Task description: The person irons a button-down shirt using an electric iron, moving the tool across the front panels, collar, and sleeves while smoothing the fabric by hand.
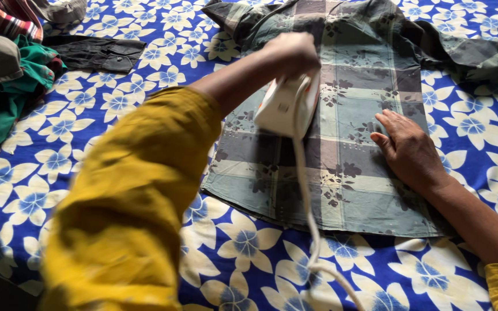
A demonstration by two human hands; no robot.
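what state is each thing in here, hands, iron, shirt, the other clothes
left hand: closed on the iron
iron: pressed on the shirt
cord: trailing loose
shirt: spread flat
right hand: flat on the shirt
clothes pile: crumpled

Mustard-yellow sleeves, bare forearms

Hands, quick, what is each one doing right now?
Left hand: closed around the white iron, on the plaid shirt.
Right hand: open, flat on the shirt, holding nothing.
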